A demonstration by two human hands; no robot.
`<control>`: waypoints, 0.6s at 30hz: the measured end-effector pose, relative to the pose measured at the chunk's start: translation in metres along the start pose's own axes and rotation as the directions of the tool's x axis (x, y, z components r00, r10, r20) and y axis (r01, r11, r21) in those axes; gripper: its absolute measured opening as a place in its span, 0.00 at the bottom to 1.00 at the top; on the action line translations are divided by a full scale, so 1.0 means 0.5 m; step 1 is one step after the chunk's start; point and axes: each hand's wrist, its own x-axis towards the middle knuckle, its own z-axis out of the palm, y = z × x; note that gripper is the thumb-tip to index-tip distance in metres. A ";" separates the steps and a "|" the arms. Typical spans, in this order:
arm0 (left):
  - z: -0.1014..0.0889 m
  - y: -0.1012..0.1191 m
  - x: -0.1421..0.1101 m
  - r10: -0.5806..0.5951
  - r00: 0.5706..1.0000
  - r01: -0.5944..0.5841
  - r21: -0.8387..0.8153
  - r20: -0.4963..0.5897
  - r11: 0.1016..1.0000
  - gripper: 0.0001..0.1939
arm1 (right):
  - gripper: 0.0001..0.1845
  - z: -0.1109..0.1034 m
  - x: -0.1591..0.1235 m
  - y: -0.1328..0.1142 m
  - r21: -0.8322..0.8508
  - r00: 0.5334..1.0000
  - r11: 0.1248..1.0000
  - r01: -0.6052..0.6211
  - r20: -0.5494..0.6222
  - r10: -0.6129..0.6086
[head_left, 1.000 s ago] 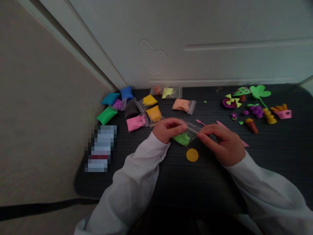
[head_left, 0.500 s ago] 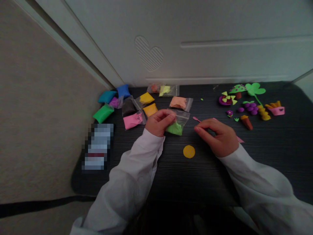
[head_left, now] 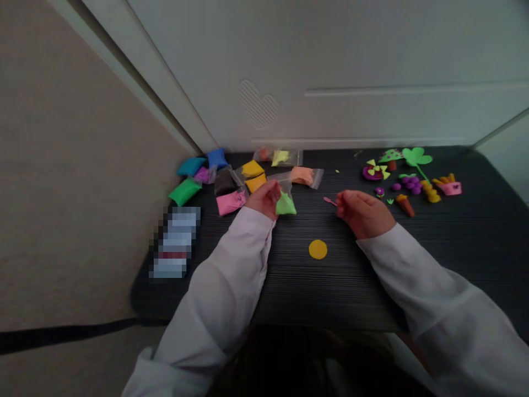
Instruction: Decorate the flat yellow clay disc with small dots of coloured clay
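My left hand (head_left: 262, 198) is closed on a clear plastic bag of light green clay (head_left: 285, 204), holding it just above the dark table (head_left: 454, 248) beside the other bags. My right hand (head_left: 362, 212) rests on the table with its fingers curled; its fingertips touch a small pink tool (head_left: 330, 201). Whether it grips the tool, I cannot tell. A flat yellow clay disc (head_left: 318, 249) lies on the table between my forearms.
Several clay bags lie at the back left: green (head_left: 184, 191), blue (head_left: 216, 157), pink (head_left: 230, 202), orange (head_left: 255, 182), peach (head_left: 305, 175). Small clay figures (head_left: 407, 176) stand at the back right. A blurred-out packet (head_left: 176, 241) lies near the left edge. A white panel rises behind.
My right hand let go of the green clay bag and moved right to the pink tool. My left hand carried the bag away to the left, towards the other bags.
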 end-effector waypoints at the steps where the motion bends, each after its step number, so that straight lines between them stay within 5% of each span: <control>1: 0.001 0.000 0.001 -0.005 1.000 0.005 -0.016 -0.010 1.000 0.01 | 0.10 -0.001 0.003 0.000 0.071 0.999 0.996 -0.044 0.015 0.043; 7: 0.013 -0.016 0.001 0.191 0.979 -0.196 0.063 0.073 0.979 0.04 | 0.12 -0.001 0.006 -0.004 0.202 0.988 0.968 -0.151 0.073 0.139; 11: 0.019 -0.024 -0.016 0.440 0.879 -0.473 0.216 0.184 0.854 0.07 | 0.17 0.001 0.009 -0.005 0.231 0.985 0.960 -0.161 0.106 0.139; 15: 0.015 -0.027 -0.033 0.631 0.677 -0.715 0.542 0.378 0.442 0.08 | 0.17 -0.002 0.015 -0.004 0.204 0.983 0.966 -0.160 0.122 0.138; 18: 0.011 -0.031 -0.039 0.612 0.510 -0.778 0.628 0.604 0.028 0.08 | 0.15 -0.007 0.018 -0.001 0.186 0.982 0.972 -0.146 0.146 0.119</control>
